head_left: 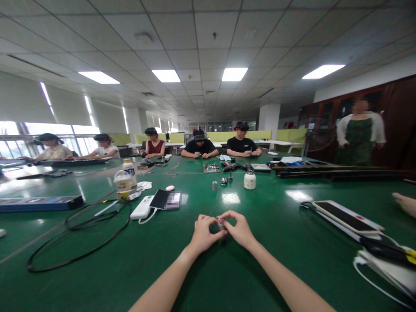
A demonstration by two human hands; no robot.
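Observation:
Close together over the green table (260, 225), both my hands meet at one small ring-like piece (221, 224) that looks grey or clear. My left hand (205, 233) has its thumb and fingers curled at the piece's left side. My right hand (238, 227) pinches it from the right between thumb and index finger. Fingers partly hide the piece, and its details are too small to tell. Farther out stand a small grey cylinder (214, 186), some shiny metal parts (224, 181) and a dark pointed part (230, 177).
A white jar (249, 180) stands beyond my hands. Left lie a phone (160, 199), a white power bank (142, 207), a looped black cable (78, 262) and a blue power strip (42, 203). Another phone (346, 216) lies right, near another person's hand (404, 203). Several people sit opposite.

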